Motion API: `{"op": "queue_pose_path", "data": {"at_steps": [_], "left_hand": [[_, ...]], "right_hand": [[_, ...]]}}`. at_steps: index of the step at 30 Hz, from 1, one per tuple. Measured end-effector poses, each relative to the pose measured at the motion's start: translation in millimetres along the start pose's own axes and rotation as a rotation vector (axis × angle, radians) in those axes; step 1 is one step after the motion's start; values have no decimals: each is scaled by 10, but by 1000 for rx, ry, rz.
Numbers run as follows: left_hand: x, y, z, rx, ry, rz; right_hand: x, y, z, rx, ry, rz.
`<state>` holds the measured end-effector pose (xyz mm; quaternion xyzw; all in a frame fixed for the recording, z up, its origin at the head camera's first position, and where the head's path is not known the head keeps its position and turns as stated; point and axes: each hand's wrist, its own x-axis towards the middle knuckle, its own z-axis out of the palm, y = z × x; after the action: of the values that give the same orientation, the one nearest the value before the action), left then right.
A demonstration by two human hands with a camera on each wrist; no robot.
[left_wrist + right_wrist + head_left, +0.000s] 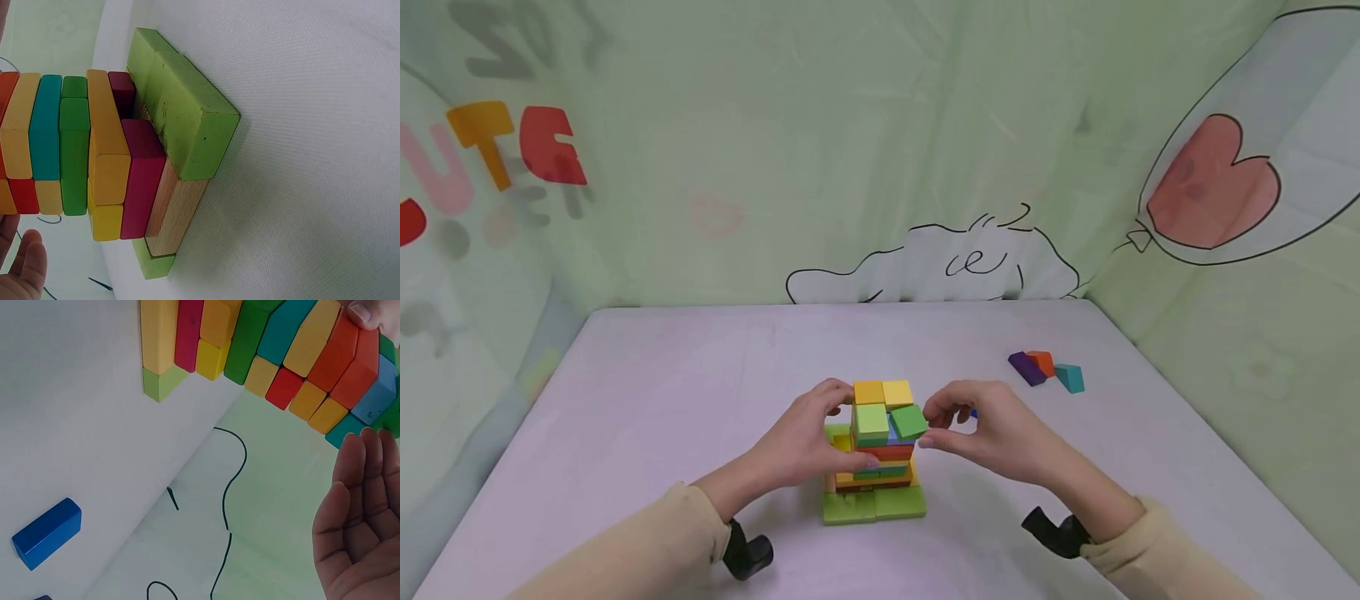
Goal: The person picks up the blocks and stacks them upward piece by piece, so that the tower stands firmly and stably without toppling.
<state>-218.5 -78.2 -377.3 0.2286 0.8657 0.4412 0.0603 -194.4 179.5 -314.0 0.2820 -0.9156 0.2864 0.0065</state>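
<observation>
A tower of colourful wooden blocks (883, 452) rises from light green base blocks (901, 502) near the front of the table. My left hand (801, 442) holds the tower's left side, thumb across the front and fingers behind. In the left wrist view the stacked layers, teal, green, orange and magenta, fill the left part. At the top right a green block (909, 422) sits turned askew beside a light green block (871, 421). My right hand (992, 425) pinches its right corner between thumb and fingertips. Two yellow-orange blocks (882, 393) top the back of the tower.
Loose purple (1027, 368), orange (1042, 362) and teal (1070, 377) blocks lie at the right rear of the white table (662, 383). A blue block (47, 532) lies behind my right hand. Printed fabric walls (760, 150) enclose the table.
</observation>
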Motion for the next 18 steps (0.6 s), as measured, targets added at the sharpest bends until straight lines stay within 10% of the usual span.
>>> {"op": "queue_pose_path", "data": {"at_steps": [18], "left_hand": [[-5,-12,-12,-5,0,38]], "right_hand": [[-6,-77,115,-57,46,-50]]}}
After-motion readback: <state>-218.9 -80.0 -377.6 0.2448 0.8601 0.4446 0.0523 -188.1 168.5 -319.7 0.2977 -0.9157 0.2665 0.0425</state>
